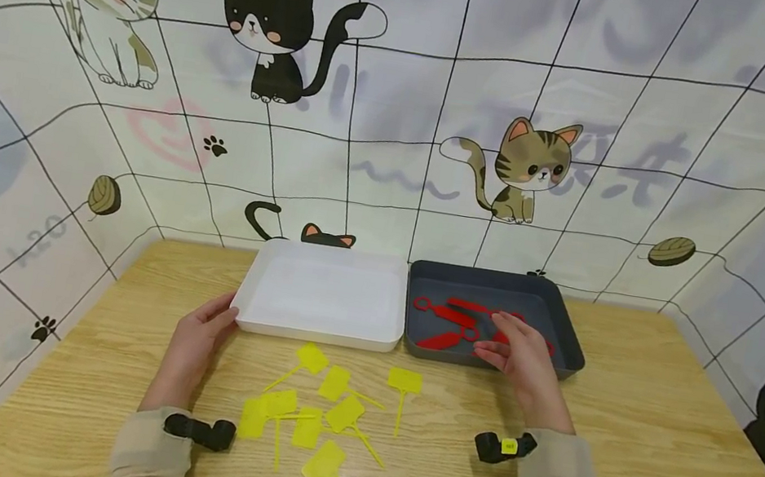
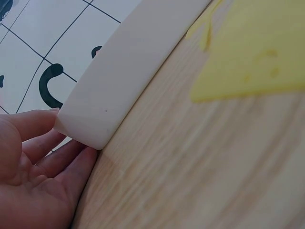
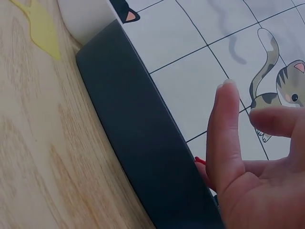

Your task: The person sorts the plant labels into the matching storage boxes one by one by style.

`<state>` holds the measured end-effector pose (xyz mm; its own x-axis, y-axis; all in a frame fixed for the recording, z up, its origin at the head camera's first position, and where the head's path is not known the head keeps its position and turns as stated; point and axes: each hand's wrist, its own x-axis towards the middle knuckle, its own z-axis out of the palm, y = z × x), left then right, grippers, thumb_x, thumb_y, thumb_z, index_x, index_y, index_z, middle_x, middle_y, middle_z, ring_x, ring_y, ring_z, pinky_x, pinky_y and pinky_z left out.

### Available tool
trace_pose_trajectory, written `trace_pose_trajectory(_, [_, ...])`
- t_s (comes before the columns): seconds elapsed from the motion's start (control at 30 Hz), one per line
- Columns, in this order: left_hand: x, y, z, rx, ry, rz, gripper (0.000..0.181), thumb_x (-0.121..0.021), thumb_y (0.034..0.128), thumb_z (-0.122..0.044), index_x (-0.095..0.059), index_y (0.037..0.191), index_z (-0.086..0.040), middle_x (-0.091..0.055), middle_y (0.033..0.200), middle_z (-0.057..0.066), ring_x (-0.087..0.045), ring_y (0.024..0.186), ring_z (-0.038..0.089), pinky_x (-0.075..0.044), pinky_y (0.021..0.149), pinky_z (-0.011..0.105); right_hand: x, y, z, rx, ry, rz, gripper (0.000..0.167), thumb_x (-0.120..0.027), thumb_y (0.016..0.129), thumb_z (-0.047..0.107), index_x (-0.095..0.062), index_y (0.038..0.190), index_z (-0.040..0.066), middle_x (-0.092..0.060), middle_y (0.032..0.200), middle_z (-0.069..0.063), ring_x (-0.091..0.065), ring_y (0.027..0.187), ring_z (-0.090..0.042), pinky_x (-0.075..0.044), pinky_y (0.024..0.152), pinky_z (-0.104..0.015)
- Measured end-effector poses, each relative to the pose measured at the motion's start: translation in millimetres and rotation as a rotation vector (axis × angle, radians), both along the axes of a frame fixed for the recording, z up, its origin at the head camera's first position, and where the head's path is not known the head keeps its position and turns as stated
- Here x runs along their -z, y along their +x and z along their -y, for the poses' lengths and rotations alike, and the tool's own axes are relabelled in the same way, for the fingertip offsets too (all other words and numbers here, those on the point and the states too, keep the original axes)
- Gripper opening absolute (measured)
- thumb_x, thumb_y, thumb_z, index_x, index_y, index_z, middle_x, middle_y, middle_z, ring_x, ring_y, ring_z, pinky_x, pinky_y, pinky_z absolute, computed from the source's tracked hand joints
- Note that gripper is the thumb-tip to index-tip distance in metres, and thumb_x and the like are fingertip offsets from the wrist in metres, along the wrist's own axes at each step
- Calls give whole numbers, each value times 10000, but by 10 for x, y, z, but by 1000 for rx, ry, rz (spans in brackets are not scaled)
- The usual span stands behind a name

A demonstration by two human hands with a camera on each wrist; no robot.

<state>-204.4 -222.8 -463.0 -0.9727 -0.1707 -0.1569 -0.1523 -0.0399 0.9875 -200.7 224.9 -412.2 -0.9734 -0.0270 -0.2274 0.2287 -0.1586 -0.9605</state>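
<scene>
My left hand (image 1: 194, 342) touches the left end of a white tray (image 1: 319, 336), its fingers against the tray's end wall in the left wrist view. Over the dark grey tray (image 1: 570, 345) is my right hand (image 1: 520, 358), with thumb and fingers apart and nothing visibly held. Several flat red plastic pieces with ring ends (image 1: 453, 315) lie in that tray, some partly hidden by the right hand. A bit of red (image 3: 200, 161) shows beside its fingers in the right wrist view. Several yellow plastic plant labels with thin stems (image 1: 322, 464) lie scattered on the table, some overlapping.
Both trays stand side by side at the back of the wooden table (image 1: 663, 445), close to a cat-patterned backdrop (image 1: 402, 109). The yellow labels spread in front of the white tray, between the two forearms. Each wrist wears a black camera band (image 1: 199, 431).
</scene>
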Motion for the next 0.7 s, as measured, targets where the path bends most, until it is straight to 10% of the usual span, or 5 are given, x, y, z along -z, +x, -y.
trace_pose_trajectory(0.7, [8, -4, 5, -3, -3, 1, 467, -526, 908, -215, -410, 1341, -84, -375, 1368, 72, -406, 1199, 169, -380, 917, 204, 39, 0, -16, -38, 2, 9, 636, -442, 941, 300, -134, 1421, 18, -54, 1483, -85, -613, 784, -155, -491, 780, -298])
